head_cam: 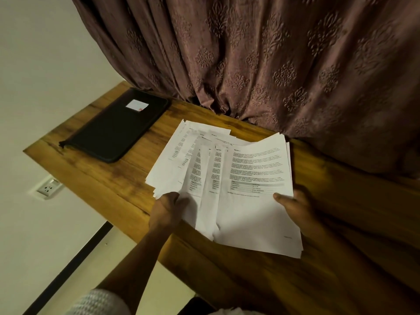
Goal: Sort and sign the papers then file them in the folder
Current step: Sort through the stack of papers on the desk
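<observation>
The left hand [167,205] and right hand [293,204] are holding the fanned papers [250,178] above the counter [102,178], fingers [172,197] pinching the near edges. The black folder [118,128] is lying closed at far left, its contents hidden.

The papers [250,178] in my fingers [281,197] are thin, smooth, matt white paper with black print. The bench [109,178] is brown wood with plain grain and a soft sheen; the folder [113,130], far left, looks matt black, leather-like, with a white paper label [137,105]. The far curtain [272,53] is brown cloth with an embossed pattern, my sleeve [102,301] white knit.
</observation>
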